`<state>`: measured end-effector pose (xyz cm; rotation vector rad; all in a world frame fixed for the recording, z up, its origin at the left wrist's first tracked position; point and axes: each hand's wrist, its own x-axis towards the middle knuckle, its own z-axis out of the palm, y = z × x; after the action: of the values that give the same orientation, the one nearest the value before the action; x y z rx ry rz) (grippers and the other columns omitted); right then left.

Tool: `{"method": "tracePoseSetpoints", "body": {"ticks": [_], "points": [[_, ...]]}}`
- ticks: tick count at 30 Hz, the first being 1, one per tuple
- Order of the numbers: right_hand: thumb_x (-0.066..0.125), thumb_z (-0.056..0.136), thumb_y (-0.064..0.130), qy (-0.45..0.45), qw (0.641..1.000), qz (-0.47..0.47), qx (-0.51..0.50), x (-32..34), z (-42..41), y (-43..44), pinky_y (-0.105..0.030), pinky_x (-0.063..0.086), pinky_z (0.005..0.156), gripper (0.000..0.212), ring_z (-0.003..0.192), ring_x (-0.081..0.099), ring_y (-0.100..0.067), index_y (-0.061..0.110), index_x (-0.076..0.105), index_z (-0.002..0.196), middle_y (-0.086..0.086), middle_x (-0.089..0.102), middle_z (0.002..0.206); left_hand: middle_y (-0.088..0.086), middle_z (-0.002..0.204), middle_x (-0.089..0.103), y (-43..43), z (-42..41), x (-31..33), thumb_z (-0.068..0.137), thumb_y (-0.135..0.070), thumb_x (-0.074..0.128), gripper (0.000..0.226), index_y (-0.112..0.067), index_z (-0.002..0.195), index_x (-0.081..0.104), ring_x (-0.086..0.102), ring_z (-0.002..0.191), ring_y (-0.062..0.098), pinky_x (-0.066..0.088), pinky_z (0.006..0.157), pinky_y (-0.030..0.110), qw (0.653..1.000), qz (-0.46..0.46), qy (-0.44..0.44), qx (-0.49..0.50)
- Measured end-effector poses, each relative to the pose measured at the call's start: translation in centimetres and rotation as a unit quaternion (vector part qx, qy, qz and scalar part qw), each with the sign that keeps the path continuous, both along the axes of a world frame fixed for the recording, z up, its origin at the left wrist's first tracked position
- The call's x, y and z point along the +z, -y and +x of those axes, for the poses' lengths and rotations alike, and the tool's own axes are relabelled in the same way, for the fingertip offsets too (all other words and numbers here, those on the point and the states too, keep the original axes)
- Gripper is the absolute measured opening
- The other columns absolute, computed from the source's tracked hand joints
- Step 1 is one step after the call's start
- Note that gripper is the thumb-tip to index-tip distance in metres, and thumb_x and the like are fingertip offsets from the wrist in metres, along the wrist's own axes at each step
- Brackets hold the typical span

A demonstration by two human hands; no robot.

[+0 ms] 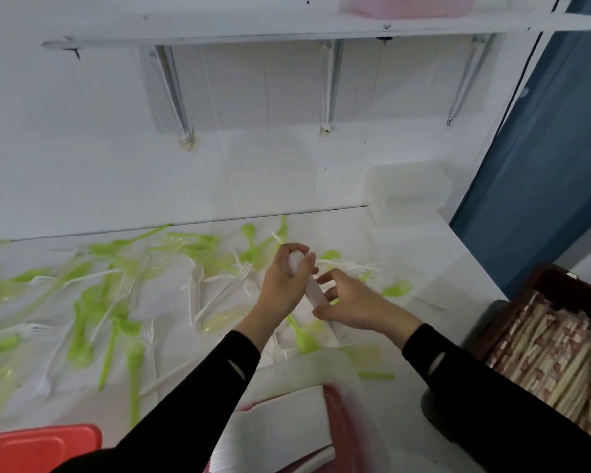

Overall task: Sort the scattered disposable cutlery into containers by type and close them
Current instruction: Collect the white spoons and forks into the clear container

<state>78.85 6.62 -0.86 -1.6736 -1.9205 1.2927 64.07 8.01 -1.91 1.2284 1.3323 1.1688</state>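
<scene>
— What could go wrong?
— I'd say the white bundle fans apart; slick stacked pieces slide and fall among the green spoons.
— How is it held?
— The left hand curls round its top and the right hand pinches its lower end, above the desk, right of middle. It's a pale, tight stack, its type blurred.

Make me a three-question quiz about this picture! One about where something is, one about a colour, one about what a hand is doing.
1. Where is the chopstick box? A far left; B far right; C top middle.
2. What colour are the scattered spoons? A green; B blue; C black.
3. The left hand is: A open and empty; B holding the white bundle; C pointing up.
Answers: 1 B, it sits at the right edge. 2 A, they are bright green. 3 B, its fingers curl round the bundle.
</scene>
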Motion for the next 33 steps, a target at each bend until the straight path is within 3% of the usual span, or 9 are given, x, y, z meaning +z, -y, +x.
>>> {"method": "tracePoseSetpoints", "body": {"ticks": [7,10,13,16,19,22,25,29,33], "points": [[0.070,0.087,0.018,-0.042,0.997,0.058,0.003,2.1,0.6,1.0,-0.029,0.055,0.077,0.031,0.089,0.068,-0.011,0.027,0.055,0.112,0.004,0.066,0.112,-0.001,0.109,0.068,2.4,-4.0,3.7,0.084,-0.041,0.072,0.058,-0.034,0.134,0.042,0.069,0.096,0.014,0.054,0.093,0.037,0.998,0.013,-0.041,-0.045],[0.071,0.088,0.013,-0.069,0.995,0.074,0.017,3.8,1.2,1.5,-0.028,0.055,0.081,0.031,0.094,0.070,-0.014,0.026,0.063,0.115,0.007,0.066,0.115,-0.004,0.090,0.064,5.8,-6.2,4.8,0.086,-0.029,0.073,0.034,-0.020,0.112,0.052,0.063,0.080,0.004,0.057,0.078,0.034,0.988,0.065,-0.137,-0.026],[0.071,0.088,0.011,-0.127,0.990,0.054,0.030,5.2,1.0,2.6,-0.030,0.054,0.085,0.030,0.101,0.069,-0.017,0.024,0.065,0.114,0.003,0.069,0.112,-0.003,0.070,0.058,9.9,-7.9,5.3,0.088,-0.019,0.072,0.017,-0.014,0.085,0.056,0.057,0.064,0.008,0.053,0.057,0.030,0.969,0.020,-0.183,-0.162],[0.072,0.088,0.014,-0.186,0.982,0.009,0.041,6.5,0.2,4.5,-0.024,0.055,0.087,0.036,0.105,0.068,-0.012,0.021,0.063,0.122,0.004,0.070,0.117,-0.005,0.073,0.064,13.6,-8.2,4.9,0.088,-0.019,0.073,0.013,-0.009,0.088,0.065,0.062,0.068,0.008,0.049,0.061,0.022,0.924,-0.064,-0.184,-0.331],[0.071,0.086,0.012,-0.220,0.973,-0.036,0.063,7.2,-0.5,6.4,-0.031,0.055,0.091,0.035,0.106,0.068,-0.015,0.021,0.064,0.119,-0.001,0.071,0.116,-0.011,0.100,0.064,15.4,-8.0,2.7,0.088,-0.031,0.073,0.019,-0.019,0.102,0.069,0.056,0.093,0.004,0.046,0.084,0.021,0.844,0.034,-0.345,-0.410],[0.069,0.085,0.006,-0.216,0.970,-0.056,0.094,7.2,-0.8,7.8,-0.035,0.055,0.089,0.030,0.105,0.069,-0.018,0.019,0.066,0.112,-0.004,0.072,0.113,-0.006,0.124,0.049,16.7,-8.4,0.5,0.085,-0.053,0.066,0.035,-0.028,0.110,0.062,0.040,0.112,0.013,0.039,0.097,0.031,0.728,0.068,-0.535,-0.423],[0.073,0.083,0.006,-0.209,0.967,-0.072,0.130,6.7,-1.0,8.8,-0.033,0.054,0.090,0.026,0.108,0.068,-0.019,0.019,0.067,0.105,-0.004,0.071,0.114,0.001,0.128,0.043,17.6,-7.4,-0.9,0.084,-0.061,0.061,0.048,-0.024,0.114,0.055,0.037,0.111,0.020,0.038,0.089,0.034,0.666,0.101,-0.628,-0.390],[0.077,0.075,0.015,-0.169,0.966,-0.090,0.173,5.4,-1.5,9.4,-0.032,0.052,0.093,0.034,0.111,0.066,-0.025,0.018,0.069,0.108,-0.010,0.071,0.114,0.003,0.123,0.043,17.2,-6.4,-1.6,0.082,-0.050,0.068,0.045,-0.020,0.112,0.054,0.041,0.107,0.023,0.039,0.081,0.035,0.635,0.105,-0.648,-0.406],[0.077,0.081,0.009,-0.107,0.960,-0.104,0.236,5.1,-1.5,9.9,-0.028,0.049,0.092,0.030,0.101,0.068,-0.012,0.023,0.069,0.107,0.005,0.073,0.101,-0.002,0.108,0.054,15.9,-6.9,-1.6,0.082,-0.042,0.072,0.033,-0.021,0.101,0.055,0.051,0.091,0.018,0.037,0.067,0.031,0.666,0.018,-0.598,-0.447]]}}
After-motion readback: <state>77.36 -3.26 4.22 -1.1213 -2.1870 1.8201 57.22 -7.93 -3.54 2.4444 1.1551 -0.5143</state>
